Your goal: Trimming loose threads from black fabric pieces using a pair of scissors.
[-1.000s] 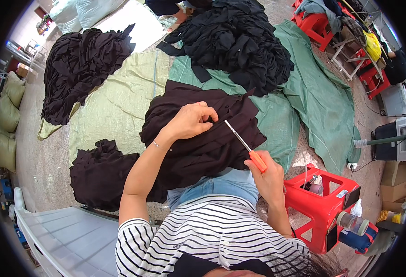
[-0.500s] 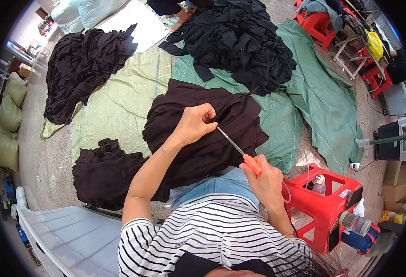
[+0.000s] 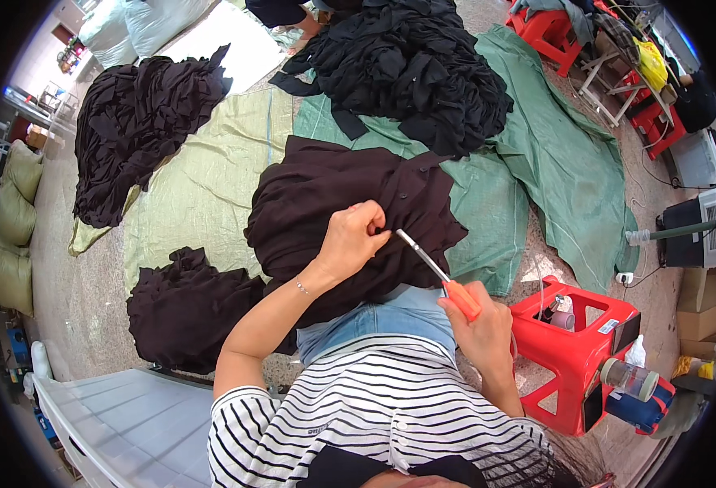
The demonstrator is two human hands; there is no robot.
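Observation:
A dark brown buttoned garment (image 3: 317,191) is spread over my lap, with small dark buttons showing near its right side. My left hand (image 3: 352,241) is just over the cloth, its thumb and fingers curled in a pinch; what lies between the fingertips is too small to make out. In my closed right hand (image 3: 484,329) is an orange-handled tool (image 3: 462,299) with a thin metal shaft, resembling a screwdriver. Its tip points up and left, a little to the right of my left fingertips and apart from them.
Dark cloth piles lie at far left (image 3: 142,122), near left (image 3: 191,309) and far centre (image 3: 406,73), where another person's arm (image 3: 307,26) shows. Beneath are yellow (image 3: 203,163) and green sheets (image 3: 553,146). A red stool (image 3: 573,358) with bottles stands at right, a white ribbed surface (image 3: 142,423) at near left.
My left hand has moved down and slightly right, its fingers curling closer together. The tool has shifted right and down, its tip now farther from that hand. Buttons now show on the garment.

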